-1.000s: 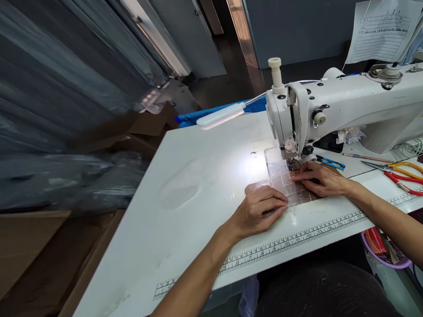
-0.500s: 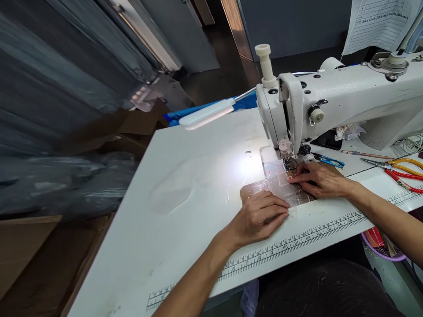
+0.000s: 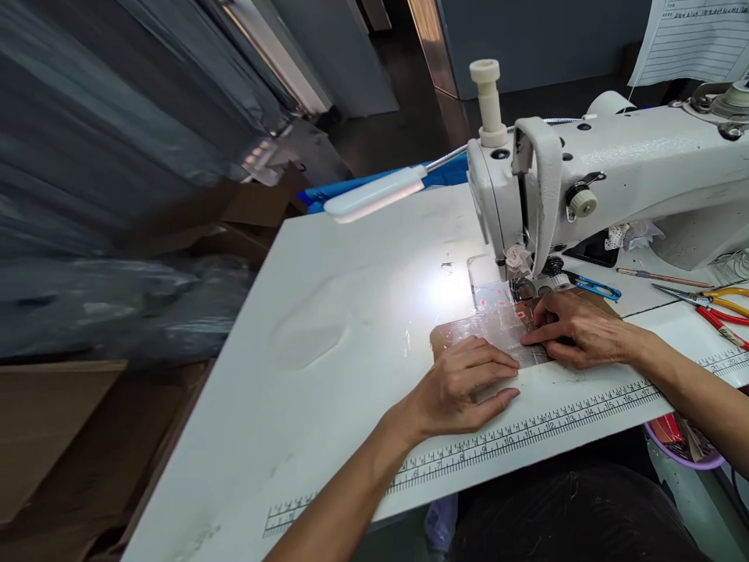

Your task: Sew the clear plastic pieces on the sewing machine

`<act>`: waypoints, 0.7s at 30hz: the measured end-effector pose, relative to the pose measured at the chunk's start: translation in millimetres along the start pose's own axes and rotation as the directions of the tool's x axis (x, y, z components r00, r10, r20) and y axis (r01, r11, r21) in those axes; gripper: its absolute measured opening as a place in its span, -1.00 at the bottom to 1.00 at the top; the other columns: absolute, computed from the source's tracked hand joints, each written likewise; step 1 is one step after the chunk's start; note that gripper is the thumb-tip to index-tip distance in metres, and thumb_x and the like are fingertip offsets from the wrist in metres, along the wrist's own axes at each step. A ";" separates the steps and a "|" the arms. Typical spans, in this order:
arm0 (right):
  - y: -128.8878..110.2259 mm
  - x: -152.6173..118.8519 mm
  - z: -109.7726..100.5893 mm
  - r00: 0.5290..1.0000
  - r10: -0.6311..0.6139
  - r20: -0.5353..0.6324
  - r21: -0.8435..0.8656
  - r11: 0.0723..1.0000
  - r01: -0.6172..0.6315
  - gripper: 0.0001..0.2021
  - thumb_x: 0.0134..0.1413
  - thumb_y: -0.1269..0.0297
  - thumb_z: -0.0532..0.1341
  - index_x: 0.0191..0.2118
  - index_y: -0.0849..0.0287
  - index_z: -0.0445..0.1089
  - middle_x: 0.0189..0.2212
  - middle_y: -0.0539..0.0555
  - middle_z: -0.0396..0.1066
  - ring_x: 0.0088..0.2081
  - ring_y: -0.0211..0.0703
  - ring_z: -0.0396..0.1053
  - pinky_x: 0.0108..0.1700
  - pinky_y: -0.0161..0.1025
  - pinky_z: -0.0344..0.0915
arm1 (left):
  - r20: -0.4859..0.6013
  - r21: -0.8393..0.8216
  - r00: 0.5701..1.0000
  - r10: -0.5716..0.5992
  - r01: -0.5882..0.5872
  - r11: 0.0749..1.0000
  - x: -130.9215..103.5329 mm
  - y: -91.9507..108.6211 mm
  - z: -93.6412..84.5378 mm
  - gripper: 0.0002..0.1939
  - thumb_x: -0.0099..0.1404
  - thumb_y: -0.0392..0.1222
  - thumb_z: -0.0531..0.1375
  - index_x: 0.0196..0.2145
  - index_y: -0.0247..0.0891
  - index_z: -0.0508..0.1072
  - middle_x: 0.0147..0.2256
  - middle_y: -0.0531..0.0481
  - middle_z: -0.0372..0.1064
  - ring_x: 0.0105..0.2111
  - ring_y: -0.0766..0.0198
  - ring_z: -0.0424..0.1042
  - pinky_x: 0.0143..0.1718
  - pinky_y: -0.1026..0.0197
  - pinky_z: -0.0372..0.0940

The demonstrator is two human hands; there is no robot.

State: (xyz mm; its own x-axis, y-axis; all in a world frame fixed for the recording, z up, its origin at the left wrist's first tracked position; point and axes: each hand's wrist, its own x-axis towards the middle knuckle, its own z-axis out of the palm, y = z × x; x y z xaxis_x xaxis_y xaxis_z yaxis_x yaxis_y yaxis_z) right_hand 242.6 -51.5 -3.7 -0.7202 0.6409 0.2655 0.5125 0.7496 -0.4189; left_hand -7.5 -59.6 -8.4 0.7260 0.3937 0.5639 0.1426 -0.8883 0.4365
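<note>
A thin, see-through plastic piece (image 3: 495, 322) with small red marks lies over brown material on the table, its far edge at the sewing machine's needle area. My left hand (image 3: 468, 386) rests palm down on its near left part, fingers stretched and thumb apart. My right hand (image 3: 573, 328) is on its right side, the index finger pointing left and pressing on the plastic, the other fingers bent. The sewing machine (image 3: 585, 179) stands just beyond both hands, with a pale ribbon flower (image 3: 518, 259) near its needle bar. The needle tip is too small to make out.
A lit lamp (image 3: 378, 193) hangs over the white table (image 3: 234, 437), which has a printed ruler (image 3: 503, 441) along its front edge. To the right lie blue thread snips (image 3: 597, 287), a slim rod (image 3: 664, 277) and scissors (image 3: 719, 312). A purple basket (image 3: 702, 462) stands below.
The view has shifted slightly, so the machine sits further right in the picture. My left thumb has spread further from the fingers. My right index finger lies a little nearer me on the plastic.
</note>
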 end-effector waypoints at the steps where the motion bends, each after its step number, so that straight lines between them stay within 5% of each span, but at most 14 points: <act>1: 0.2 0.1 0.2 1.000 0.002 0.005 -0.002 1.000 -0.002 -0.66 0.11 0.40 0.12 -0.11 0.03 0.59 -0.19 0.14 0.43 -0.14 -0.09 0.36 -0.05 -0.10 0.32 | -0.027 -0.001 1.000 -0.014 0.014 1.000 1.5 -0.7 -1.6 -0.91 0.30 -0.27 0.24 -0.22 -0.28 0.49 -0.29 -0.07 0.55 -0.32 0.25 0.53 -0.32 0.14 0.47; 5: 2.0 -0.1 2.2 1.000 -0.002 -0.003 -0.016 1.000 0.002 -0.65 0.10 0.40 0.12 -0.10 0.00 0.58 -0.18 0.12 0.43 -0.14 -0.09 0.35 -0.06 -0.10 0.32 | -0.116 0.162 0.992 -0.042 0.060 0.985 12.1 -12.4 -5.4 -0.92 0.34 -0.29 0.18 -0.26 -0.28 0.49 -0.29 -0.07 0.52 -0.32 0.27 0.50 -0.34 0.17 0.46; 12: -0.1 -1.4 3.8 0.999 -0.004 -0.048 -0.035 0.999 0.003 -0.67 0.10 0.42 0.14 -0.11 0.02 0.59 -0.22 0.13 0.41 -0.16 -0.09 0.35 -0.07 -0.09 0.33 | 0.141 0.547 0.990 0.013 -0.089 0.833 24.6 -35.6 2.8 -0.73 0.44 -0.19 0.04 -0.14 -0.38 0.48 -0.16 -0.21 0.51 -0.32 0.18 0.44 -0.32 0.10 0.39; 21: 7.8 1.7 17.6 0.988 0.116 -0.099 0.001 0.993 -0.117 -0.68 0.26 0.37 0.08 0.02 0.08 0.51 -0.13 0.20 0.35 -0.18 -0.12 0.36 -0.13 -0.11 0.40 | 0.284 0.655 0.932 -0.227 -0.016 0.756 34.3 -50.0 -2.4 -0.57 0.50 -0.08 -0.10 0.01 -0.32 0.46 -0.04 -0.19 0.48 -0.21 0.06 0.37 -0.24 0.02 0.23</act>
State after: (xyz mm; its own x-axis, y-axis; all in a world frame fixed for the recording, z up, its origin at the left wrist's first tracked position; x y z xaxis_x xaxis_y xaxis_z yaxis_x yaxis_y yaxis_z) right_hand 237.1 -47.5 -21.8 -0.6058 0.7368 0.3001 0.5927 0.6696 -0.4476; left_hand 8.7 -1.1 -9.2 0.8352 0.5009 0.2270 0.5367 -0.8324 -0.1382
